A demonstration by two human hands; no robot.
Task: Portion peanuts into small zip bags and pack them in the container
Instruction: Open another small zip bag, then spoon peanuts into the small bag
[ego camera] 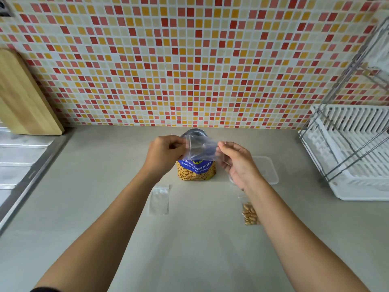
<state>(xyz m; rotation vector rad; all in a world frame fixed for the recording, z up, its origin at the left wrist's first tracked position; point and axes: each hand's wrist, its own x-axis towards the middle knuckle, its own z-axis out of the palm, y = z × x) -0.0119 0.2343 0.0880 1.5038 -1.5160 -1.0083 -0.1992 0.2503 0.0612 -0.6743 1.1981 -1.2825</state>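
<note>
Though half-hidden, peanut packet (196, 171) behind bag (200, 149).

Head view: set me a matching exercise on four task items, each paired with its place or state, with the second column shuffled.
1. upper zip bag
2. filled zip bag
3. peanut package
4. container

A. lies flat on the counter
B. stands upright on the counter
C. empty, pinched by left hand and right hand
D. sits right of the package, partly behind the right hand

Pairs: 1-C, 2-A, 3-B, 4-D
</note>
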